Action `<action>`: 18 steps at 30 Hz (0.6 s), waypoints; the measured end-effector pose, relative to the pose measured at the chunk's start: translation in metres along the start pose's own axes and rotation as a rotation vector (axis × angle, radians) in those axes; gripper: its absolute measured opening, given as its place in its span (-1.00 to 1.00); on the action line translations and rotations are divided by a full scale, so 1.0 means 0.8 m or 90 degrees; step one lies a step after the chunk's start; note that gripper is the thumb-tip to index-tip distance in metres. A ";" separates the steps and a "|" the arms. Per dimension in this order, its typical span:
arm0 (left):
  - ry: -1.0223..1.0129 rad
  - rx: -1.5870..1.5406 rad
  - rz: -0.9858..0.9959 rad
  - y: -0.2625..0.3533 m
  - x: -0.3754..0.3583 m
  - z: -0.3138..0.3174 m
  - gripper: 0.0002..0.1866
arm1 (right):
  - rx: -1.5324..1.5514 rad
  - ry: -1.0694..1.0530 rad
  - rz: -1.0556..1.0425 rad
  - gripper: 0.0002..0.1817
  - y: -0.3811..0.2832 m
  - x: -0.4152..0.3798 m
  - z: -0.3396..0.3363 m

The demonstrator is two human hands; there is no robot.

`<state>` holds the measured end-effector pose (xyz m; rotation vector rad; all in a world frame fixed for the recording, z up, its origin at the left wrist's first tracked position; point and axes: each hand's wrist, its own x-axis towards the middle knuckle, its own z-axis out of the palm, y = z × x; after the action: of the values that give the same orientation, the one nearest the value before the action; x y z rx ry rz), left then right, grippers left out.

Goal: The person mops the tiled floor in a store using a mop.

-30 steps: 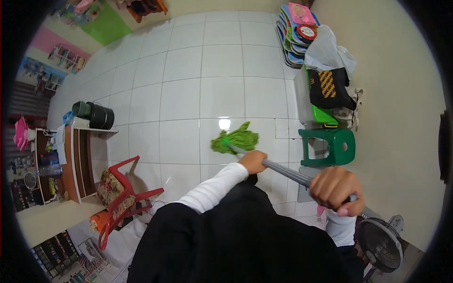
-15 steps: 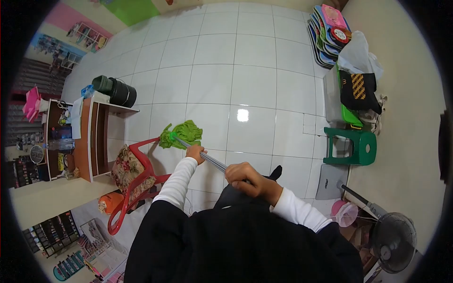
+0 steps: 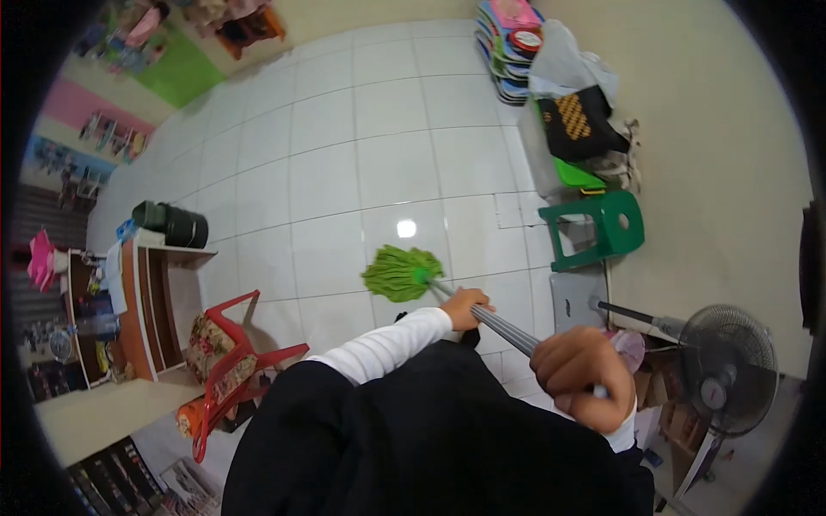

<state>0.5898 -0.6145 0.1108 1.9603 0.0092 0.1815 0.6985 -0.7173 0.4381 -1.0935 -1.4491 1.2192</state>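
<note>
A mop with a green fabric head rests on the white tiled floor, its strands fanned out to the left. Its grey striped handle slopes from the head toward the lower right. Fingers of my left hand wrap around the lower part of the handle, not far from the head. Higher up, near the handle's end, my right hand is closed around it. White sleeves cover both forearms.
To the right stand a green plastic stool, a grey floor fan and a bin topped with a black bag. On the left are a red chair with a floral cushion and a wooden desk. Stacked colourful folding tables lean by the wall.
The mop head has swept right across the floor, away from the red chair, and its strands now fan leftward. Both hands moved right with the handle, and the view has turned.
</note>
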 end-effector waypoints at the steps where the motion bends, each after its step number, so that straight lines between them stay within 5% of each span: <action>1: -0.025 -0.024 0.007 0.008 0.022 0.030 -0.67 | -0.028 0.017 0.012 -0.82 -0.005 -0.017 -0.002; 8: -0.080 -0.061 0.083 0.016 0.130 0.206 -0.66 | -0.157 0.029 0.109 -0.76 0.016 -0.118 -0.011; 14: -0.199 -0.047 0.035 0.042 0.146 0.217 -0.66 | -0.132 -0.005 0.034 -0.71 0.024 -0.168 -0.012; 18: -0.150 -0.033 -0.039 0.076 0.113 0.196 -0.64 | 0.000 -0.106 -0.111 -0.68 0.001 -0.182 -0.042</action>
<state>0.6946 -0.7738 0.1192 1.9164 -0.0881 -0.0888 0.7582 -0.8536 0.4258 -0.8622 -1.6340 1.2084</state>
